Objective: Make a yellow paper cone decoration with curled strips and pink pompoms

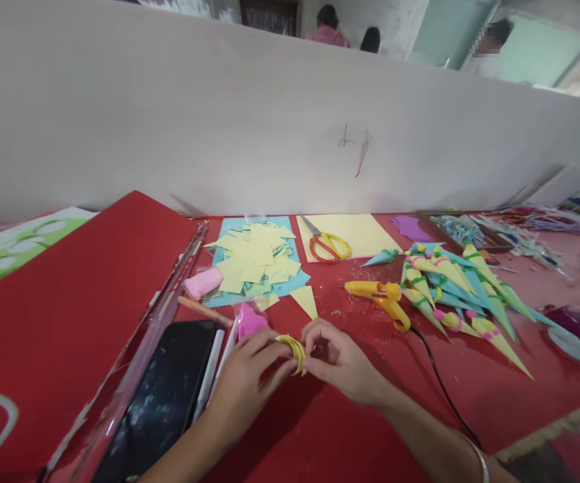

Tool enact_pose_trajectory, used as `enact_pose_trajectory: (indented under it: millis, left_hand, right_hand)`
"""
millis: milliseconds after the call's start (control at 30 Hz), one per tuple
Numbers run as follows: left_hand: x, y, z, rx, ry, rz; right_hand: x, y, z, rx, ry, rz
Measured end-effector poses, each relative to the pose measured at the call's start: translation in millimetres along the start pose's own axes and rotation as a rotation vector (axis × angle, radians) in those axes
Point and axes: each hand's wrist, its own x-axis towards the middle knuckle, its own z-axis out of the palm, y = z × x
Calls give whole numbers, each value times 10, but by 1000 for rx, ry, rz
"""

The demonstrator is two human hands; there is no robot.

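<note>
A curled strip of yellow paper sits between the two hands, above the red table. The left hand pinches it between thumb and bent fingers; the right hand, fingers curled, grips its other edge. Just beyond lie a pink packet and a pale yellow triangle. Farther out are cut paper pieces, yellow-handled scissors, a yellow glue gun and heaped paper cones.
</note>
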Motion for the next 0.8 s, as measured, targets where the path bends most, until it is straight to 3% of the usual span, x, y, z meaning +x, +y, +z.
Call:
enact_pose_trajectory:
  millis: [167,467,800]
  left_hand:
    - [-5,-20,20,33,-1,48]
    - [-33,-11,26,141,111,140]
    - [-16,-6,-12,18,95,69]
  right_hand:
    - [5,-18,7,-24,13,-18]
    - [-8,-24,19,-141,37,-39]
    - [3,7,3,71,9,-8]
